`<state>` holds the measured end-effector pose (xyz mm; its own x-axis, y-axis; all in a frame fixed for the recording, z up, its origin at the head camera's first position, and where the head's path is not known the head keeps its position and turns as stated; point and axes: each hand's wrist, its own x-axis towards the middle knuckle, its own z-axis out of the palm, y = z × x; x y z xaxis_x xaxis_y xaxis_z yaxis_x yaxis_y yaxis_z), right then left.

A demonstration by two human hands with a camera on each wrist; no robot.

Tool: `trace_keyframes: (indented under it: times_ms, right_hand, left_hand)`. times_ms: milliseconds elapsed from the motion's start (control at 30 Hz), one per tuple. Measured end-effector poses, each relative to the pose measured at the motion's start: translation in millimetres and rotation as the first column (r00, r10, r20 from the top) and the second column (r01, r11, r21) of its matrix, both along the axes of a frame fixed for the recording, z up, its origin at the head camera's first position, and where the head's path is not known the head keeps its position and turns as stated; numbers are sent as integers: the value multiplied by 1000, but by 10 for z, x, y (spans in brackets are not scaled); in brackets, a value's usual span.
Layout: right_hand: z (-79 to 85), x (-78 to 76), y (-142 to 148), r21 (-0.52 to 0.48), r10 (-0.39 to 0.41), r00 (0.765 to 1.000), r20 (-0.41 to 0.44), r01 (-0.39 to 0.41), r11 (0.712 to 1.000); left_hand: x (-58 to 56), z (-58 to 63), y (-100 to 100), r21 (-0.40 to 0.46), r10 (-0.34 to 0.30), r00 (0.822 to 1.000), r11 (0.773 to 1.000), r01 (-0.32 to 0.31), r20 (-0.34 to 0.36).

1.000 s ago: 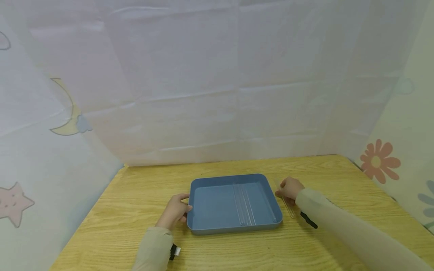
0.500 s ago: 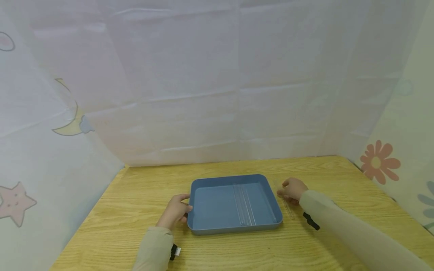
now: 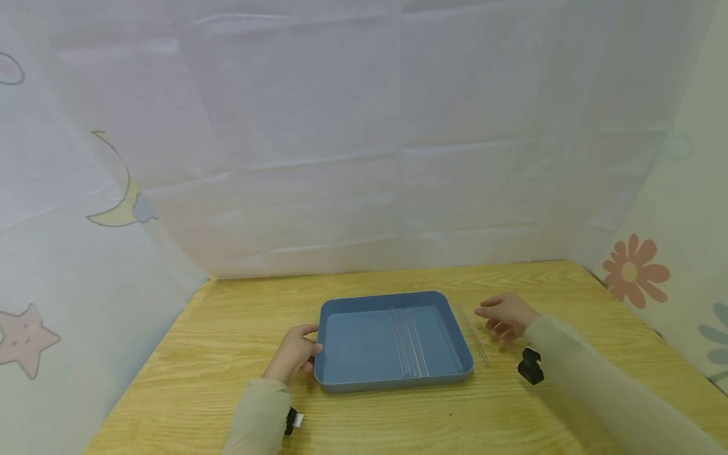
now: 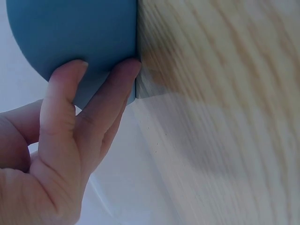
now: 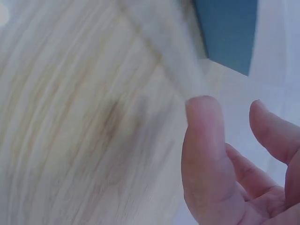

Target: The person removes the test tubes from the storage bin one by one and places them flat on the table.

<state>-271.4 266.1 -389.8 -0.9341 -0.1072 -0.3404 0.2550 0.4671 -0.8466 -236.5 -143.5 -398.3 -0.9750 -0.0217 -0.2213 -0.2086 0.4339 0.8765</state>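
Observation:
A blue rectangular tray [image 3: 358, 347] lies on the table, and my left hand [image 3: 296, 349] grips its left side. In the left wrist view, fingertips [image 4: 126, 70] press on the tray's outer wall. Several thin, clear tubes [image 3: 411, 344] lie side by side lengthwise in the tray's right half. Another clear tube [image 3: 478, 341] is on the wood just outside the tray's right wall. Beside it, my right hand [image 3: 508, 316] has its fingers apart, holding nothing. In the right wrist view that tube [image 5: 183, 51] is a blurred pale strip beyond a fingertip.
A wooden tabletop [image 3: 256, 303] surrounds the tray. A pale cloth [image 3: 341, 189] hangs at its back edge, and printed side sheets stand left and right. Black straps [image 3: 531, 366] are worn at both wrists.
My right hand has let go of the clear tube outside the tray and moved a little right, its fingers spreading. The left hand and tray look unchanged.

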Motion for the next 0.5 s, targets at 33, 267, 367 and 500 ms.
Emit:
trace_keyframes:
  times_ms: [33, 267, 367, 500]
  right_hand:
    - [3, -1, 10, -14, 3, 1000, 4, -3, 1000]
    - [3, -21, 28, -68, -1, 1000, 12, 2, 998]
    - [29, -21, -15, -101, 6, 1000, 18, -4, 995]
    - [87, -10, -90, -122, 11, 1000, 14, -9, 992]
  left_hand:
    - [-1, -1, -1, -1, 0, 1000, 1000, 0, 0]
    - [-4, -8, -4, -12, 0, 1000, 1000, 0, 0]
    - [-3, -14, -2, -16, 0, 1000, 1000, 0, -4]
    - [-3, -14, 3, -23, -1, 1000, 1000, 1, -9]
